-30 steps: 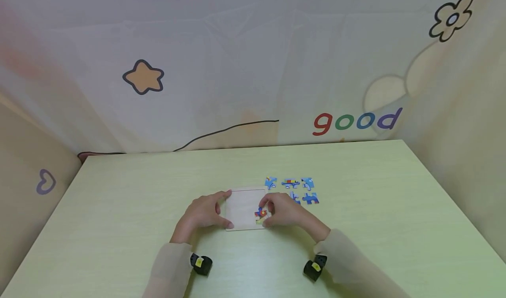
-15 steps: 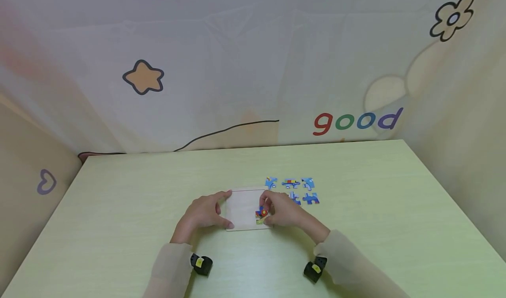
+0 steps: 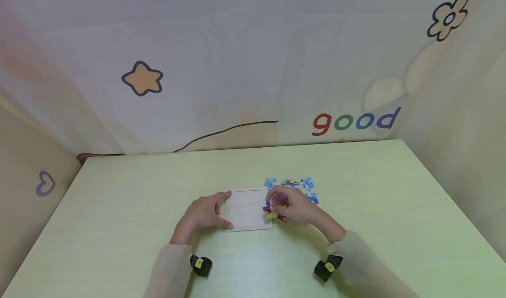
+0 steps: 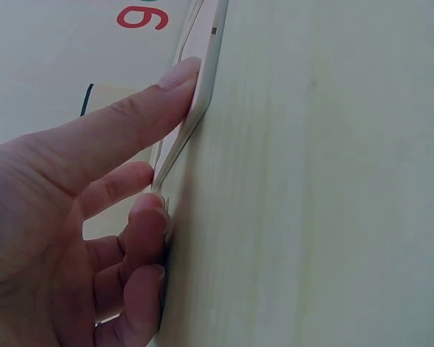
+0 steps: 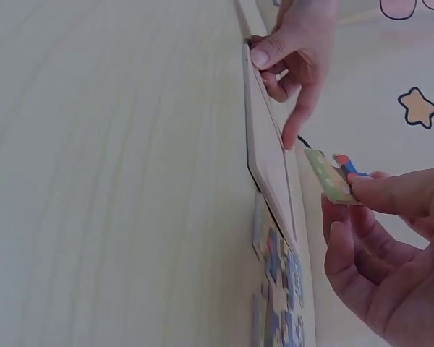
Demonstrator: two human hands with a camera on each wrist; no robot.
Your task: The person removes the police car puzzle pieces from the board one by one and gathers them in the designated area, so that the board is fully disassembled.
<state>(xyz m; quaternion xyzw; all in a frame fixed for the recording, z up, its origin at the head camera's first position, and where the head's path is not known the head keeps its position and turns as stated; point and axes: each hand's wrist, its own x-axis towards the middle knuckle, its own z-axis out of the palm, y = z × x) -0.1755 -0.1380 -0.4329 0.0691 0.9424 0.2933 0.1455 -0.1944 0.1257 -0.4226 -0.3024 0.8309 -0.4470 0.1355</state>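
Note:
A shallow, pale wooden puzzle tray [image 3: 247, 210] lies flat on the table, its inside bare. My left hand [image 3: 206, 211] holds it by the left edge, thumb at the near corner and index finger at the far one. In the left wrist view the thumb presses on the tray's rim [image 4: 202, 94], with the other fingers curled beside it. Over the tray's right edge, my right hand [image 3: 294, 205] pinches a jigsaw piece [image 5: 329, 177] between thumb and fingers. It is coloured green, red and blue and is tilted in the air in the right wrist view.
Several blue jigsaw pieces [image 3: 307, 183] lie beyond and right of the tray, some hidden under the right hand. The pale table [image 3: 118, 210] stretches out on both sides. A printed curtain [image 3: 221, 69] closes off the back.
My right hand has lifted the jigsaw piece from the tray's right part and moved right with it. More pieces show beneath the hand. My left hand keeps its place.

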